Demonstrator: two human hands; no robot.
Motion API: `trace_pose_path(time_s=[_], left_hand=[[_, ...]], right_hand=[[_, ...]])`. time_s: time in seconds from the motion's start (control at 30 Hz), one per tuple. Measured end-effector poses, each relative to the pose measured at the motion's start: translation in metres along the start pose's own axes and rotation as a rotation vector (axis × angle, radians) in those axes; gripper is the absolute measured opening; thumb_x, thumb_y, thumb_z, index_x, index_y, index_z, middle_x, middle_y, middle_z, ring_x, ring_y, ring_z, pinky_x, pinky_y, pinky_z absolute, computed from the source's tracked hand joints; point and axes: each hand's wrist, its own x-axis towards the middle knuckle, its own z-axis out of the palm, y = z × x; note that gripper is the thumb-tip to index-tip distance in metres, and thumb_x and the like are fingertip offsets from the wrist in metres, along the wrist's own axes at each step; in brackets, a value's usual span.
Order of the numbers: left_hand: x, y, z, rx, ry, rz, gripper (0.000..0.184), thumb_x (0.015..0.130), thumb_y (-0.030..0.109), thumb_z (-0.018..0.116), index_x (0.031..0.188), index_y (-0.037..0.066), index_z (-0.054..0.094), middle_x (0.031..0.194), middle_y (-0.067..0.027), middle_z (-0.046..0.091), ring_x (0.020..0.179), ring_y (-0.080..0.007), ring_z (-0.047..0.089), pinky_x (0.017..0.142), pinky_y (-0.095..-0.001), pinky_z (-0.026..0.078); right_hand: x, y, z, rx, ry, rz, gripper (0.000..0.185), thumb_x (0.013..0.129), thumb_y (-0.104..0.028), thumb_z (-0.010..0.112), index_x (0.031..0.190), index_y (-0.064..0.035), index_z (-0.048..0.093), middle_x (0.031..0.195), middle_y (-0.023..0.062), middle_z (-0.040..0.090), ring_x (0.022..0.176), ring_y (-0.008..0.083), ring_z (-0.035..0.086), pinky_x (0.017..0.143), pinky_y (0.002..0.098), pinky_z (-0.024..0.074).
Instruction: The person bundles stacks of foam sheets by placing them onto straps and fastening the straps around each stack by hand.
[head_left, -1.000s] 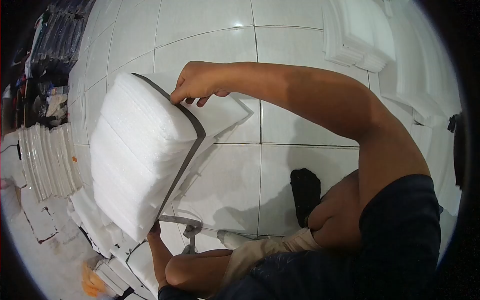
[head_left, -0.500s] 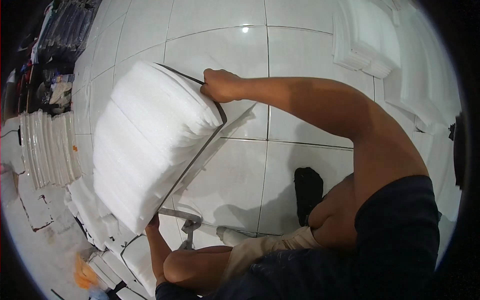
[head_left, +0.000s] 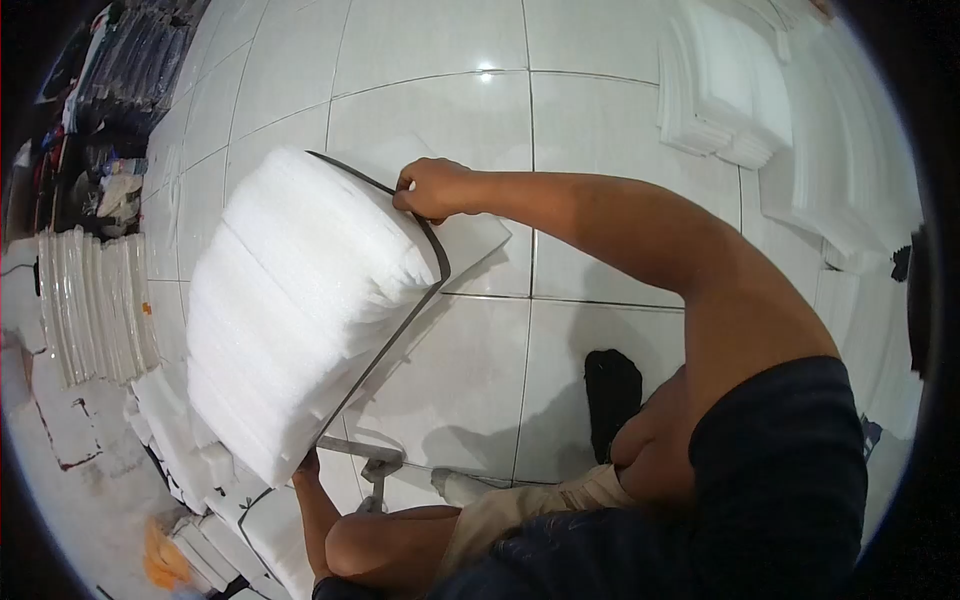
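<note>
A thick bundle of white foam sheets (head_left: pixel 300 290) leans at a slant over the tiled floor. Around its edge runs a dark flat strap (head_left: pixel 385 345). At the upper right corner, my right hand (head_left: pixel 433 190) is closed with the strap pinched in its fingers. My left hand (head_left: pixel 308 468) is at the bundle's lower corner, close to where the strap bends; its fingers are hidden behind the foam. A loose grey tail of the strap (head_left: pixel 360 453) trails beside my left knee, folded over on itself.
More white foam stacks (head_left: pixel 725 85) stand at the upper right. On the left are upright wrapped sheets (head_left: pixel 98 305), dark plastic-wrapped packs (head_left: pixel 135 65) and an orange bag (head_left: pixel 163 555). My foot in a black sock (head_left: pixel 613 395) rests on the tiles.
The view has shifted slightly, so the bundle and right hand appear a little lower. My right hand keeps its hold on the strap, with its fingers turned slightly more downward.
</note>
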Motion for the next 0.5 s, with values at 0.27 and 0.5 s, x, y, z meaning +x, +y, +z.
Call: trace_pose_path(time_s=[0.27,0.5], left_hand=[[-0.008,0.004,0.007,0.181,-0.141,0.090,0.052,0.095,0.036,0.046,0.135,0.004,0.039,0.136,-0.0155,0.045,0.125,-0.0311,0.043,0.108,-0.0490,0.034],[0.002,-0.005,0.000,0.021,-0.114,0.059,0.055,0.094,0.041,0.047,0.135,0.006,0.039,0.137,-0.0136,0.044,0.126,-0.0307,0.042,0.107,-0.0496,0.035]], right_hand=[[0.058,-0.004,-0.010,-0.535,0.061,-0.296,0.044,0.084,-0.039,0.050,0.114,-0.0072,0.057,0.109,0.0180,0.062,0.107,0.0336,0.056,0.090,0.0416,0.0439],[0.094,-0.055,-0.018,-0.315,-0.032,0.048,0.057,0.089,-0.050,0.036,0.125,-0.0105,0.055,0.122,0.0157,0.059,0.112,0.0331,0.055,0.091,0.0465,0.0443]])
